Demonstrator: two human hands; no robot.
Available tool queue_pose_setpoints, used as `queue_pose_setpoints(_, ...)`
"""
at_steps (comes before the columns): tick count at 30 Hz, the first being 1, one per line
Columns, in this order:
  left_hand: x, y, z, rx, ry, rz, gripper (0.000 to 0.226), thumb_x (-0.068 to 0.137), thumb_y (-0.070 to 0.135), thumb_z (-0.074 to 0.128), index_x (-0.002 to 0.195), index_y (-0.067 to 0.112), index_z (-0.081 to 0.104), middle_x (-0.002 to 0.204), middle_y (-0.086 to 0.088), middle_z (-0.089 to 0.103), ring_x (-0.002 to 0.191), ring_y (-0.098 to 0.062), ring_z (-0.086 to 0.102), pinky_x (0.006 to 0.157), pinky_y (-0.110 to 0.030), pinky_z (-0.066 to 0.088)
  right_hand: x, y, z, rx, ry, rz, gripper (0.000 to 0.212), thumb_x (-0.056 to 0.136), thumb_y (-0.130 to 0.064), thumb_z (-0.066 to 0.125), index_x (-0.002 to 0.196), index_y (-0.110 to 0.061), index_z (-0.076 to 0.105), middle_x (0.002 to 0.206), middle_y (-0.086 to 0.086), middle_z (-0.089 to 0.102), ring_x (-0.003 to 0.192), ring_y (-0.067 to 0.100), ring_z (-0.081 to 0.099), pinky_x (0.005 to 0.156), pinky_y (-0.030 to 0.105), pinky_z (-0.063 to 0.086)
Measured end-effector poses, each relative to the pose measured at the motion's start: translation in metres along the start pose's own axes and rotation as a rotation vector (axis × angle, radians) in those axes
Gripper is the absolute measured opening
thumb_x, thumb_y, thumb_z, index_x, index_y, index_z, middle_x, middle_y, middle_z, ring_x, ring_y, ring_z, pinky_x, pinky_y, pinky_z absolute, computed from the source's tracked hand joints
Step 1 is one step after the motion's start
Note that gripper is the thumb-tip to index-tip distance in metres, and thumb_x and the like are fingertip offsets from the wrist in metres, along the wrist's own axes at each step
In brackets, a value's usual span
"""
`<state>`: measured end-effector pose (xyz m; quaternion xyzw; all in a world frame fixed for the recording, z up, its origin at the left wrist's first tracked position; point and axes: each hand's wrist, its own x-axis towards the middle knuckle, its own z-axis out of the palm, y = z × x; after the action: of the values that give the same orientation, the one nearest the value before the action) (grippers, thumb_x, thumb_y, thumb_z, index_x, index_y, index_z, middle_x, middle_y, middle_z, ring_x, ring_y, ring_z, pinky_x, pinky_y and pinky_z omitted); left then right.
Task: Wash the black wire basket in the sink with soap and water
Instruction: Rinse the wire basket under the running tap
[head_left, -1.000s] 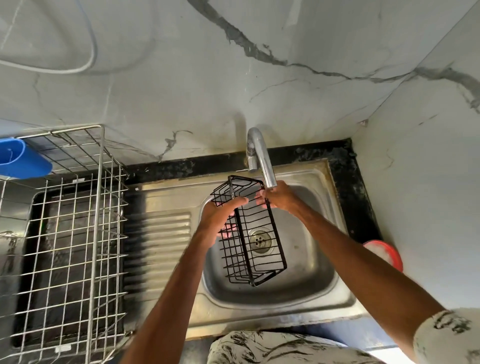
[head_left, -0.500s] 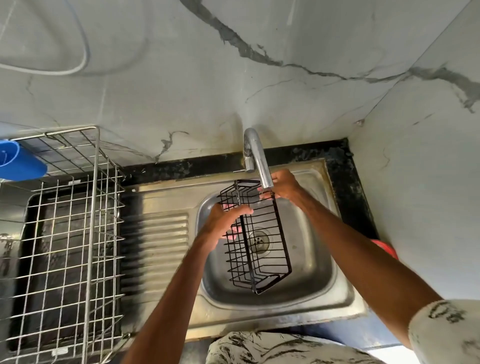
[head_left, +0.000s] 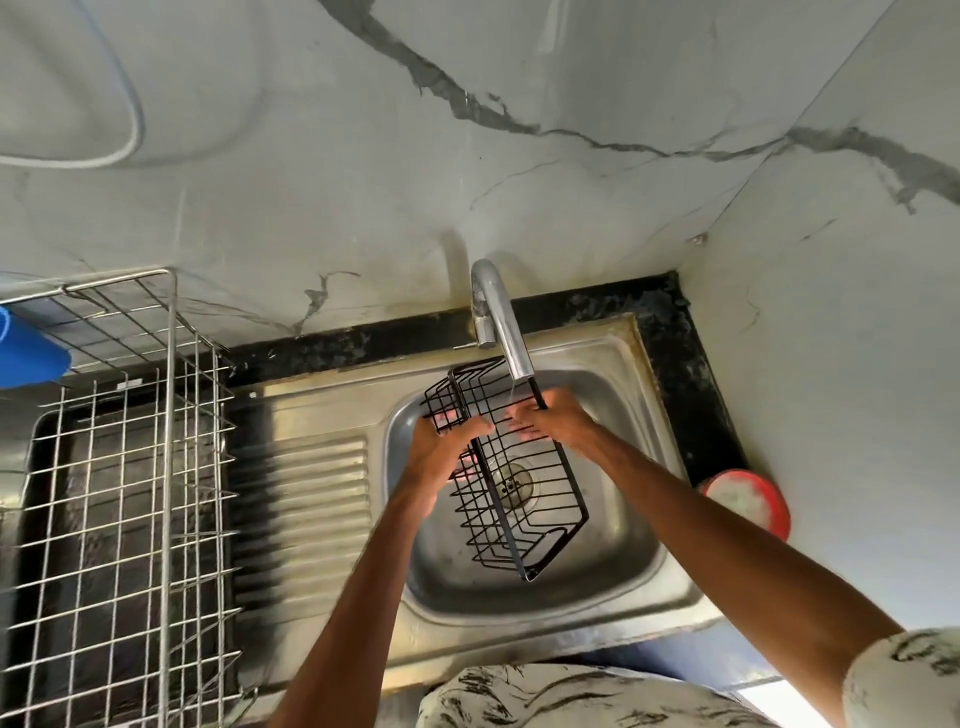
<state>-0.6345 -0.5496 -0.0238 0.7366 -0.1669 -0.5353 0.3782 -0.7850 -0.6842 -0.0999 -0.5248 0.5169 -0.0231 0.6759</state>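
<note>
I have slid the black wire basket (head_left: 496, 501) over the steel sink bowl (head_left: 623, 545), so its far end now sits under the shiny bent tap (head_left: 506, 332), ready for water, I think. My left hand (head_left: 441, 441) and right hand (head_left: 550, 421) each grip a side rim. I count one basket, one sink, one tap, two hands, one silver wire rack (head_left: 130, 467).

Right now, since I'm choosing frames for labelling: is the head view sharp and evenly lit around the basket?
Head view: black wire basket wires read crisply; right hand fingertips smear with motion blur; faucet and sink rim carry soft glare; wide-angle lens skews the wire rack.
</note>
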Motion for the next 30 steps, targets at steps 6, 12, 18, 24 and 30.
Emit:
queue_pose_setpoints(6,0.002,-0.001,-0.007,0.11,0.077,0.14,0.028,0.079,0.026,0.087,0.099,0.022,0.069,0.098,0.004,0.074,0.096,-0.01,0.07,0.1,-0.042,0.055,0.008,-0.042,0.005,-0.041,-0.017,0.013,0.023,0.097,-0.016,0.067,0.116,-0.002,0.066,0.104,0.016,0.076,0.088,0.026,0.077,0.079,0.045,0.063)
queue_pose_setpoints(12,0.01,0.006,-0.02,0.148,0.165,0.097,0.047,0.068,0.055,0.085,0.09,0.014,0.078,0.088,-0.007,0.078,0.085,-0.022,0.074,0.079,-0.044,0.061,-0.027,-0.015,0.017,-0.735,0.173,-0.409,0.037,0.103,-0.015,0.051,0.139,-0.008,0.045,0.122,0.006,0.057,0.104,0.017,0.058,0.092,0.038,0.052)
queue_pose_setpoints(18,0.014,0.015,-0.023,0.141,0.11,0.035,0.057,0.065,0.06,0.08,0.094,0.011,0.078,0.098,-0.014,0.078,0.085,-0.02,0.069,0.074,-0.031,0.054,-0.013,0.02,-0.01,-1.258,-0.05,-0.944,0.062,0.105,-0.021,0.045,0.159,-0.007,0.019,0.167,0.012,0.014,0.156,0.024,0.011,0.125,0.043,0.022)
queue_pose_setpoints(24,0.017,0.01,-0.02,0.178,0.129,0.058,0.043,0.068,0.052,0.084,0.09,0.016,0.078,0.092,0.001,0.079,0.085,-0.012,0.075,0.062,-0.027,0.059,0.007,-0.031,-0.008,-1.648,-0.027,-0.823,0.077,0.105,-0.047,0.038,0.16,-0.011,0.0,0.166,0.011,0.011,0.153,0.025,0.016,0.123,0.049,-0.006)
queue_pose_setpoints(30,0.023,-0.001,-0.022,0.135,0.209,0.06,0.08,0.053,0.057,0.09,0.115,0.019,0.058,0.104,0.005,0.07,0.098,-0.013,0.068,0.075,-0.029,0.057,-0.009,0.012,-0.003,-1.775,-0.039,-0.85,0.078,0.102,-0.054,0.029,0.159,-0.006,0.006,0.166,0.019,-0.005,0.154,0.033,-0.008,0.126,0.049,0.006)
